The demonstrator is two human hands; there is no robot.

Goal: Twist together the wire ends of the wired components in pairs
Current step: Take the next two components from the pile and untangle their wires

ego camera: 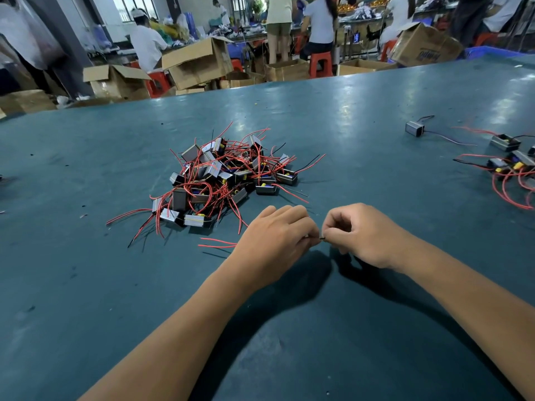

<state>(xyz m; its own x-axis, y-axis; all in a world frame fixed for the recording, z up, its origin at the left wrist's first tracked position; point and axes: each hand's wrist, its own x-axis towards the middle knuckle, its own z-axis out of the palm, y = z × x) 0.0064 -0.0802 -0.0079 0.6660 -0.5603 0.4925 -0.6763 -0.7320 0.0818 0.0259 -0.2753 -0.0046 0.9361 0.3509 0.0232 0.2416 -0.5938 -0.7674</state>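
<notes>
Wire ends (320, 239), dark and very short in view, are sitting pinched between the fingertips of both hands, exactly where the two hands are meeting just above the green table (376, 328). The left hand (272, 241) is curling its fingers down around the wires, knuckles up, forearm angling in from the lower left. The right hand (362, 235) is mirroring it, thumb and forefinger closing tight on the same tiny spot, remaining fingers tucked under, forearm coming in from the lower right. Two red wires (217, 243) are trailing out from under the left hand, away from the right. Whichever component they belong to is hidden beneath the palm.

Judging by the grip, the twisting step is under way on one pair. The next move would likely be calling for rolling the fingertips against each other while keeping the ends aligned, then setting the piece aside.

Beyond the left hand, further across the table, a pile of components (223, 178) is lying tangled in red and black leads. Far off past the right hand, a smaller group of components (509, 160) is spreading near the table edge; whether those are finished cannot be told.
</notes>
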